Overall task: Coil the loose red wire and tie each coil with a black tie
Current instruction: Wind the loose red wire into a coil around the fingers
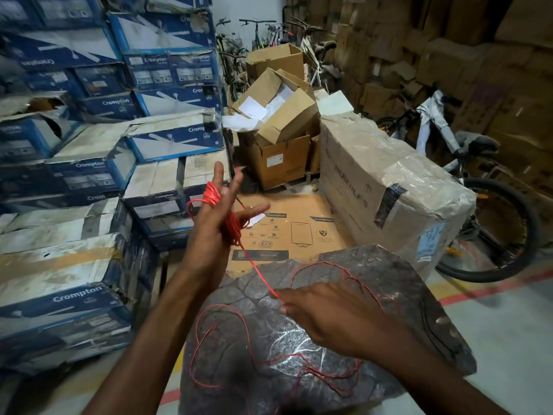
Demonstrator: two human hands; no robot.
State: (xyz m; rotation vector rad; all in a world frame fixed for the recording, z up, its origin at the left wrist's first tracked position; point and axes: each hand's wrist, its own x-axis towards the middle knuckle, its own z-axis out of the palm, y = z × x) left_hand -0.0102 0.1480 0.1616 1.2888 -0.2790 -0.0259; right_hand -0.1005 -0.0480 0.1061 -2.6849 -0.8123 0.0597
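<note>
Several turns of red wire wrap the left hand, fingers spread straight; the right hand seems to pinch the strand. Much lies loose on the mat, untied.

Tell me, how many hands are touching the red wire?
2. The left hand is raised, with red wire wound round its straight fingers. The right hand is lower, over the dark wrapped bundle, pinching the wire's loose strand.
</note>
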